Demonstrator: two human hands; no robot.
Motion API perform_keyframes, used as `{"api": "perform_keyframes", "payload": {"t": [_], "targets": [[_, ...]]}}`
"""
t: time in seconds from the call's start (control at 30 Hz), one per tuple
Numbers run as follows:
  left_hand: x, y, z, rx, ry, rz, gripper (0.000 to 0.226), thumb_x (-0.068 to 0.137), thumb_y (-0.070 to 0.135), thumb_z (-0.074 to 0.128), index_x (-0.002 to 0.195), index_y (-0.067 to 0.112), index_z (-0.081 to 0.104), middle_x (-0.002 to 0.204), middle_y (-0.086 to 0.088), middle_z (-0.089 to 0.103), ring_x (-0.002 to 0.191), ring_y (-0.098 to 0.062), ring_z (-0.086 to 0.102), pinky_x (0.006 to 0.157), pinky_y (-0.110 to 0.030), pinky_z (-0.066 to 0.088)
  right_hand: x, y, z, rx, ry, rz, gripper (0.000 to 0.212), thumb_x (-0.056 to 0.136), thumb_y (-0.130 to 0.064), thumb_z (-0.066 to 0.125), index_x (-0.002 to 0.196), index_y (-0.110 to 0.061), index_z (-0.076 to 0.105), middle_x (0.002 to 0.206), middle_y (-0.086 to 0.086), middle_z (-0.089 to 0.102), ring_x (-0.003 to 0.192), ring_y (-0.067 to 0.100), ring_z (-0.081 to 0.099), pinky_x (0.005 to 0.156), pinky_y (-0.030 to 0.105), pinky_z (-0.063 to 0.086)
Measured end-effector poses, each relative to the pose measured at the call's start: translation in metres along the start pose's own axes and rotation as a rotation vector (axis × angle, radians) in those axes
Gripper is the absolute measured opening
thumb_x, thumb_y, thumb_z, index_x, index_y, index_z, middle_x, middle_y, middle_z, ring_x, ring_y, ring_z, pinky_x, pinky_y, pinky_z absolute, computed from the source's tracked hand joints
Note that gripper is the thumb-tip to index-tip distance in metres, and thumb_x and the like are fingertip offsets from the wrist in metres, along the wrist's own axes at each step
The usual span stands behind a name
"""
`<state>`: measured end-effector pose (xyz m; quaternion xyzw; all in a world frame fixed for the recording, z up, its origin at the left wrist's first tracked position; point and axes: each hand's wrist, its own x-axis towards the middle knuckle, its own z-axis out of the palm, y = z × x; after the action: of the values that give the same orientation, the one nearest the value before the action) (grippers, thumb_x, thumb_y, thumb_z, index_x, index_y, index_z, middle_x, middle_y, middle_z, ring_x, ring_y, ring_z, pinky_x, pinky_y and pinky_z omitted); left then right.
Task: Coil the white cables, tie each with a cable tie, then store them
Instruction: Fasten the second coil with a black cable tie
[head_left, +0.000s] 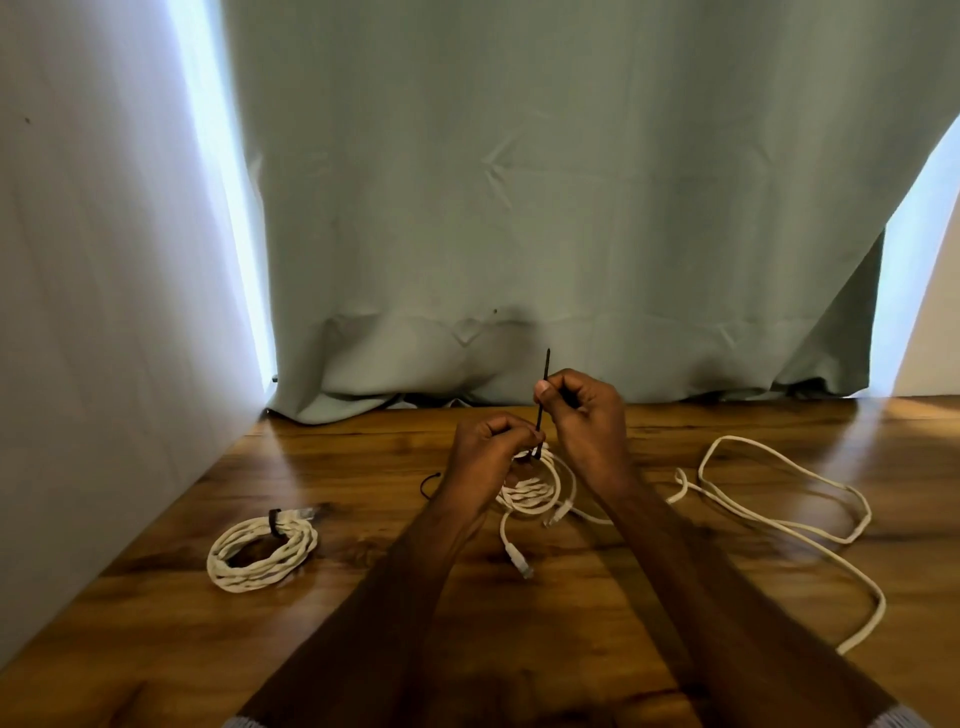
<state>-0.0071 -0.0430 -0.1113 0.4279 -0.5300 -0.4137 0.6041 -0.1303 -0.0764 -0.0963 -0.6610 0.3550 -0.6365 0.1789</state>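
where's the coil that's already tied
In the head view, the tied coil lies on the wooden table at the left, near the white wall, well left of both hands.

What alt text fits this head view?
Both hands tighten a black tie on a white coil: the right hand pulls its tail up, the left hand grips the coil. A tied coil lies left, a loose cable right, on a wooden table.

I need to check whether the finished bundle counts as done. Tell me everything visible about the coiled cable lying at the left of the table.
The coiled cable is white, wound in several twisted-looking loops into a flat ring. A dark cable tie binds it at its far side, beside a clear plug end. It lies flat on the wooden table, near the white wall, with neither hand touching it.
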Motion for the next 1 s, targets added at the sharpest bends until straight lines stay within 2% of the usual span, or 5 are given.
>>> {"api": "perform_keyframes", "payload": {"t": [0.27, 0.43, 0.67, 0.8, 1.0], "targets": [[-0.006, 0.01, -0.026, -0.153, 0.12, -0.001, 0.013, 0.082, -0.001, 0.07, 0.073, 0.006, 0.075, 0.072, -0.009, 0.071, 0.066, -0.017, 0.066, 0.057, -0.024, 0.051, -0.009, -0.019, 0.009, 0.152, -0.195, -0.025, 0.002, 0.087, -0.013, 0.078, 0.085, -0.015, 0.079, 0.079, 0.0, 0.075, 0.073, 0.01, 0.066, 0.065, 0.018, 0.05], [-0.015, 0.024, -0.062, -0.125, 0.166, 0.214, 0.015, 0.081, -0.011, 0.066, 0.076, 0.003, 0.07, 0.085, -0.018, 0.063, 0.076, -0.022, 0.064, 0.061, -0.024, 0.053, -0.021, -0.021, 0.018, 0.142, -0.386, -0.028, 0.026, 0.08, -0.011, 0.084, 0.106, -0.017, 0.079, 0.094, -0.007, 0.077, 0.068, -0.001, 0.057, 0.063, 0.015, 0.044], [-0.037, 0.03, -0.123, 0.22, 0.098, 0.342, 0.02, 0.073, 0.005, 0.077, 0.074, 0.025, 0.078, 0.087, 0.014, 0.06, 0.087, -0.006, 0.062, 0.08, -0.03, 0.05, -0.044, -0.042, 0.056, 0.328, -0.557, 0.151, 0.017, 0.086, -0.004, 0.077, 0.101, -0.012, 0.077, 0.085, 0.0, 0.078, 0.061, 0.0, 0.065, 0.05, 0.016, 0.045], [-0.047, 0.027, -0.15, 0.324, 0.103, 0.341, 0.017, 0.068, 0.013, 0.077, 0.084, 0.006, 0.078, 0.092, 0.003, 0.059, 0.091, -0.013, 0.061, 0.083, -0.035, 0.051, -0.05, -0.055, 0.081, 0.304, -0.591, 0.16, 0.018, 0.079, 0.005, 0.08, 0.089, -0.009, 0.075, 0.077, -0.004, 0.078, 0.07, 0.005, 0.071, 0.065, 0.019, 0.053], [-0.063, 0.02, -0.175, 0.426, 0.09, 0.261, 0.02, 0.073, 0.005, 0.08, 0.083, 0.023, 0.082, 0.099, -0.004, 0.058, 0.096, -0.009, 0.057, 0.081, -0.022, 0.045, -0.065, -0.057, 0.098, 0.156, -0.624, 0.158, 0.021, 0.077, 0.0, 0.083, 0.078, -0.021, 0.079, 0.084, -0.004, 0.078, 0.081, 0.01, 0.073, 0.075, 0.028, 0.058]]}}
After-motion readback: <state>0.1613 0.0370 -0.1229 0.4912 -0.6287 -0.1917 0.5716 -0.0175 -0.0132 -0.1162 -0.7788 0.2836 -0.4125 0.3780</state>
